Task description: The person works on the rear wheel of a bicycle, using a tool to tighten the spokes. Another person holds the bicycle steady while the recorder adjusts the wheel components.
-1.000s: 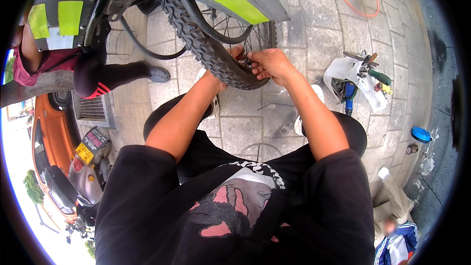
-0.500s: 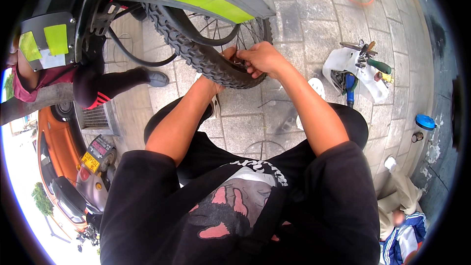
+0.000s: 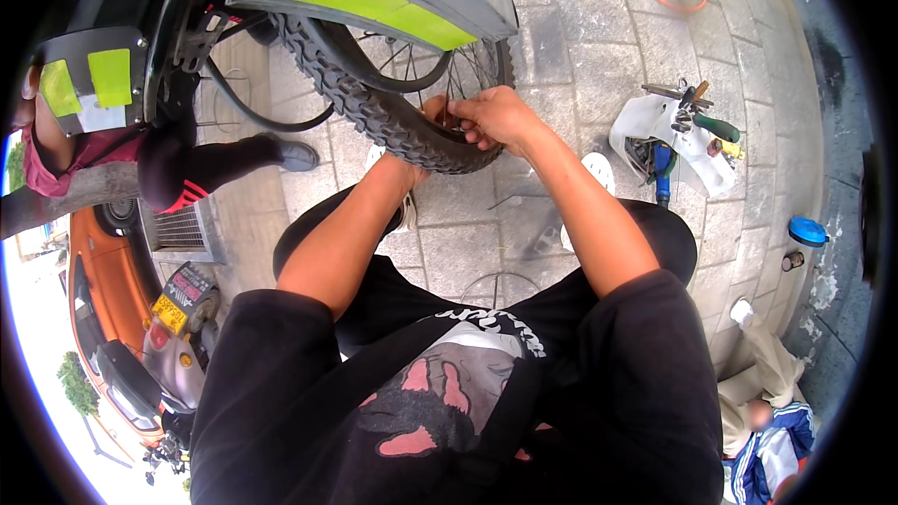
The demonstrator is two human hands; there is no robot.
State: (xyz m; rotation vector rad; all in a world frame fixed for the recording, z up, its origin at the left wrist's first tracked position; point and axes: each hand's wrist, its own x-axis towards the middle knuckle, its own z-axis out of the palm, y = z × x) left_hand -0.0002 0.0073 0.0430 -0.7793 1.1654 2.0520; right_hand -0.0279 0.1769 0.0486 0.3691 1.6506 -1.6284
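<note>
A knobby black bicycle tyre [image 3: 351,105] on a spoked wheel hangs in front of me, its lower end between my hands. My left hand [image 3: 436,110] reaches behind the tyre, which hides most of it; its curled fingers show inside the rim. From the near right, my right hand [image 3: 498,119] pinches at the inner edge of the rim beside the spokes [image 3: 458,75], close to the left fingers. What the fingertips hold is too small to make out. A smooth black rubber tube [image 3: 374,70] loops loosely across the wheel's inside.
A grey mudguard [image 3: 374,0] with a yellow-green panel covers the wheel's top. Right of me, a cut white container [image 3: 645,122] holds several hand tools. A blue round object [image 3: 808,232] lies near the wall. Other people sit at left and lower right. An orange hose [image 3: 687,7] curls on the paving.
My right hand has dropped very slightly at the rim, and its fingers have shifted a little. The wheel's lower end sits marginally lower in view. Both hands stay at the same spot.
</note>
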